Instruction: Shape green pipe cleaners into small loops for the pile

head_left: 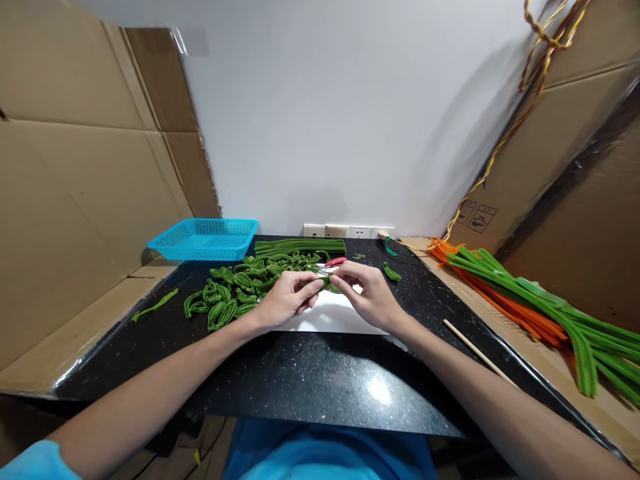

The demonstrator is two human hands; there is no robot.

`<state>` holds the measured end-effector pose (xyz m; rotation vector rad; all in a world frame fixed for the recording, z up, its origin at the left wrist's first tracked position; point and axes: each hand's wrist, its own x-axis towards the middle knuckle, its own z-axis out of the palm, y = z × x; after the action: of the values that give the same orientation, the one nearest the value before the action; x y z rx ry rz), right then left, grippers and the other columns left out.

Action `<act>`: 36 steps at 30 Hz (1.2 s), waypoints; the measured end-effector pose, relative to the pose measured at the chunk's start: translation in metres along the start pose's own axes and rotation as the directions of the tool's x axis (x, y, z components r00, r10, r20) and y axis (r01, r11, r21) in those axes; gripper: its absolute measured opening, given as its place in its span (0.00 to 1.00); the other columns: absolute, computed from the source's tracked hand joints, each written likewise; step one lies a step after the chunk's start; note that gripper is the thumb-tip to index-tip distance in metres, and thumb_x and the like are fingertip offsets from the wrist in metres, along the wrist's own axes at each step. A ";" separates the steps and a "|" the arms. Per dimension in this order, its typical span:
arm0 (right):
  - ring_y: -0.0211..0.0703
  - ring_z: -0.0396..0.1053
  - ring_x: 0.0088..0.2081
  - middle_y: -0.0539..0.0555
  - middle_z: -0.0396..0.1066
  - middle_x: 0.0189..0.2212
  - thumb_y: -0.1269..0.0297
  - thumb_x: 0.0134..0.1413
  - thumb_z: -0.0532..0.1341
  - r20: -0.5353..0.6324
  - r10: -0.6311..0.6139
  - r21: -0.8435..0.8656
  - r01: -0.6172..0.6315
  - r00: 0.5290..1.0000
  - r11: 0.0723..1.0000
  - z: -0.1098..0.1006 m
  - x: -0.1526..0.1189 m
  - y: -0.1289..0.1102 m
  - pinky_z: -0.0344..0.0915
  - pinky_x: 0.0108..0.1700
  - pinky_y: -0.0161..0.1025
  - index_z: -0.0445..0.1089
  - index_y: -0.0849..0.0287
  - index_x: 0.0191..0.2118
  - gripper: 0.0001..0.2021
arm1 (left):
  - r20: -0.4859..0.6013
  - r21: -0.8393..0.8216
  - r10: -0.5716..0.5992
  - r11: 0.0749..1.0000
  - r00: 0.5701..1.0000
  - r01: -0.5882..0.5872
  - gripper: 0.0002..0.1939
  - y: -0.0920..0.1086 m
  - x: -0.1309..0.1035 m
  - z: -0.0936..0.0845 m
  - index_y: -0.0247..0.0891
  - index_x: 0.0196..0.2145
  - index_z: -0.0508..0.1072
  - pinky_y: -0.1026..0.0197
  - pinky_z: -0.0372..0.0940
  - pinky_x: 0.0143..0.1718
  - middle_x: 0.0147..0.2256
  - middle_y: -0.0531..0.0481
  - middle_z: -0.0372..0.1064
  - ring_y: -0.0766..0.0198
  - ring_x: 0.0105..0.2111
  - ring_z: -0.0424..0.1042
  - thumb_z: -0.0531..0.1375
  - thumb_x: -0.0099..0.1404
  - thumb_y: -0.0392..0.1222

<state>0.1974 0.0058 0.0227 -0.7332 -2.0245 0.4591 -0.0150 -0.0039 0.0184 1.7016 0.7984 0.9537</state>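
My left hand [295,293] and my right hand [364,290] meet over a white sheet of paper [320,319]. Pinched between the fingertips of both is a small green pipe cleaner [325,283], its shape largely covered by my fingers. Just behind them lie red-handled pliers [335,263], partly hidden by my right hand. Left of my hands spreads a pile of green pipe cleaner leaves [245,280], bent into looped ovals. A bundle of straight green pipe cleaners [300,247] lies at the back. One leaf shape [391,272] sits apart on the right.
A blue plastic basket [213,250] stands at the back left. On the right are orange pipe cleaners [520,310], bright green ones [545,300] and a wooden stick [477,351]. Cardboard walls [90,173] flank the black tabletop [300,373]. Power sockets [336,231] line the back wall.
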 end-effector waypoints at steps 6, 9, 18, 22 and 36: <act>0.37 0.61 0.26 0.51 0.69 0.27 0.52 0.71 0.57 0.052 -0.034 -0.045 0.036 0.998 0.998 0.001 0.001 0.002 0.58 0.28 0.34 0.72 0.60 0.32 0.20 | 0.008 -0.009 -0.033 0.999 0.999 0.033 0.22 0.000 0.002 -0.001 0.34 0.38 0.76 0.67 0.50 0.21 0.21 0.59 0.56 0.73 0.19 0.52 0.63 0.66 0.59; 0.37 0.59 0.26 0.50 0.66 0.24 0.50 0.71 0.55 0.069 -0.026 -0.075 0.031 0.997 0.997 0.002 0.000 0.002 0.56 0.28 0.34 0.70 0.60 0.30 0.22 | -0.013 0.100 0.079 0.992 0.997 -0.077 0.19 0.001 0.003 -0.001 0.34 0.39 0.78 0.65 0.57 0.29 0.28 0.52 0.67 0.69 0.27 0.61 0.64 0.66 0.56; 0.36 0.58 0.26 0.48 0.62 0.25 0.57 0.74 0.52 0.083 -0.055 -0.040 0.059 0.995 0.997 0.005 0.000 0.003 0.56 0.30 0.34 0.64 0.59 0.31 0.18 | 0.177 -0.216 -0.147 0.959 0.973 0.184 0.24 0.003 0.001 0.002 0.39 0.31 0.61 0.68 0.40 0.19 0.23 0.62 0.48 0.75 0.18 0.44 0.61 0.67 0.62; 0.37 0.64 0.30 0.53 0.69 0.34 0.64 0.73 0.53 0.099 -0.209 -0.243 0.228 0.973 0.943 0.001 -0.004 0.007 0.62 0.33 0.35 0.66 0.59 0.44 0.07 | 0.205 -0.291 -0.199 0.922 0.958 0.254 0.22 0.006 0.001 0.000 0.39 0.31 0.58 0.70 0.38 0.19 0.23 0.62 0.47 0.76 0.18 0.43 0.61 0.68 0.58; 0.44 0.79 0.44 0.59 0.78 0.45 0.70 0.71 0.57 0.105 -0.527 -0.428 0.517 0.843 0.741 -0.007 -0.004 0.015 0.77 0.42 0.39 0.74 0.59 0.51 0.10 | 0.352 -0.253 -0.271 0.894 0.896 0.370 0.23 0.011 -0.002 -0.009 0.38 0.30 0.61 0.69 0.37 0.20 0.23 0.62 0.41 0.75 0.19 0.40 0.61 0.68 0.59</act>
<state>0.2103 0.0143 0.0152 -0.3818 -2.2208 -0.3564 -0.0227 -0.0050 0.0298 1.3393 0.6540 0.5301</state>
